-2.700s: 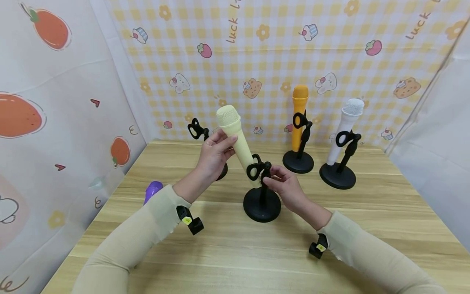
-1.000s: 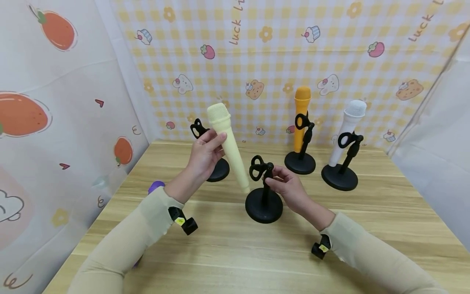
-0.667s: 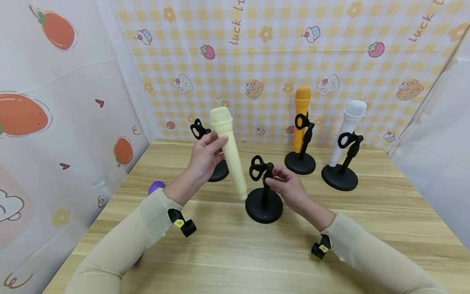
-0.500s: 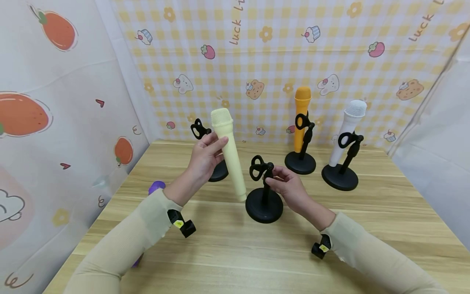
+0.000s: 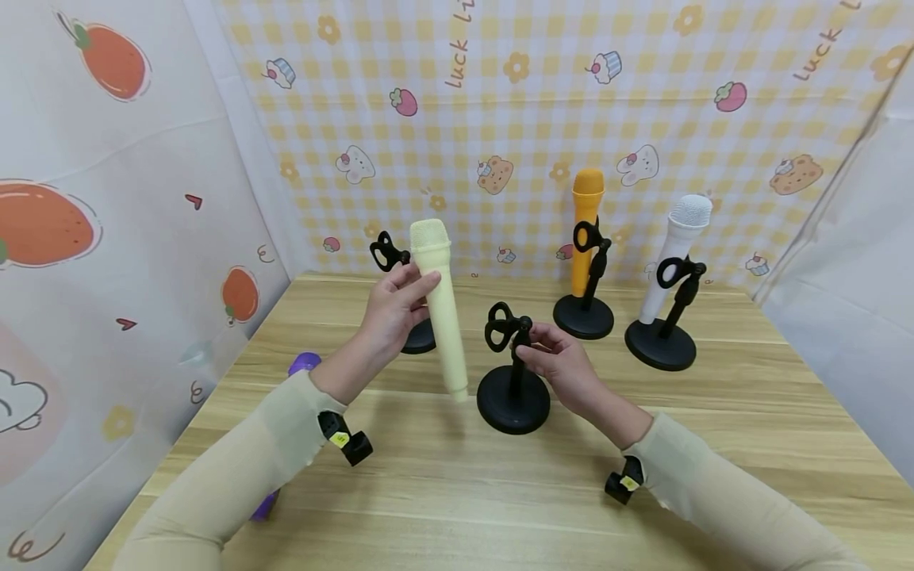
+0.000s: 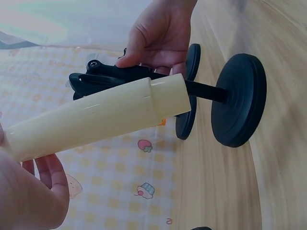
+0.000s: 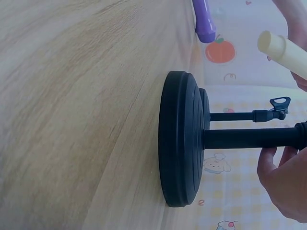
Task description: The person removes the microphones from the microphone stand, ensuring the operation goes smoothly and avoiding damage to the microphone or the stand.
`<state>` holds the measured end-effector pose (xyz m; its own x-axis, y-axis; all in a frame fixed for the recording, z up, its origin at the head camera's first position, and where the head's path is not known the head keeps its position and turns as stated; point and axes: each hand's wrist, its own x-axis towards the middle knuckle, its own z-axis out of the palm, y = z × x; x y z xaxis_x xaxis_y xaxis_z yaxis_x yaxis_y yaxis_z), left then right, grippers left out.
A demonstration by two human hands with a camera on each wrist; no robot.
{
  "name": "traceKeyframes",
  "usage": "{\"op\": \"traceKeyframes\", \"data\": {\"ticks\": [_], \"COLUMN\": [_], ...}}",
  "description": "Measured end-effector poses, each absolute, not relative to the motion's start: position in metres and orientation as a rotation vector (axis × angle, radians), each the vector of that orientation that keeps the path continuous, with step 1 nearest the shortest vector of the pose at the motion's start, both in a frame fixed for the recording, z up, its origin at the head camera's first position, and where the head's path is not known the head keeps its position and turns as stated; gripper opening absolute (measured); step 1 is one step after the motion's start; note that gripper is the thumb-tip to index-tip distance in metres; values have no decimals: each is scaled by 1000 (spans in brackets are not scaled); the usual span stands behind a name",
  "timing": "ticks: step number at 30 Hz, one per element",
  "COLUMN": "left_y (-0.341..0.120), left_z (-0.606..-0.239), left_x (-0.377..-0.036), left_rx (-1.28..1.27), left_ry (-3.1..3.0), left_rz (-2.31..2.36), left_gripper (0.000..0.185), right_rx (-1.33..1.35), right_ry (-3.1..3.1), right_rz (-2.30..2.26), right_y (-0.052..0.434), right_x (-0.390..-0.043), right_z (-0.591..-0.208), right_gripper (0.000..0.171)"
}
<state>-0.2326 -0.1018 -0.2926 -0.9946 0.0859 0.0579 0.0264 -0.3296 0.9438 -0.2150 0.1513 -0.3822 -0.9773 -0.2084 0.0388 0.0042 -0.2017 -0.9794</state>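
My left hand [image 5: 393,309] pinches a pale yellow microphone [image 5: 444,325] below its head, thumb in front. The microphone hangs above the table, slightly tilted, its lower end just left of a black microphone stand [image 5: 514,400]. With thumb and fingers, my right hand [image 5: 564,365] grips the post of that stand, whose round base sits on the table. The stand's clip [image 5: 502,327] holds nothing. In the left wrist view the microphone's tail end [image 6: 170,96] overlaps the stand's post. The right wrist view shows the stand's base [image 7: 180,139] close up.
Behind my left hand stands another black stand [image 5: 389,252] with a bare clip. An orange microphone [image 5: 589,186] and a white microphone [image 5: 689,212] rest in stands at the back right. A purple microphone [image 5: 305,362] lies at the left, partly hidden under my left arm.
The yellow microphone was at the stand's clip earlier; my left hand has drawn it left and lowered it, and it now hangs more upright. My right hand keeps its grip on the stand.
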Motion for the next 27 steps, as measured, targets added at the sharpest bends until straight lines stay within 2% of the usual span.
{"op": "traceKeyframes", "data": {"ticks": [27], "left_y": [-111], "left_z": [-313], "left_x": [-233], "left_rx": [77], "left_ry": [1913], "left_rz": [2475], "left_gripper": [44], "right_rx": [-268], "right_ry": [1865], "right_rz": [-2341], "right_y": [152], "right_x": [-216], "right_z": [-385], "right_gripper": [20]}}
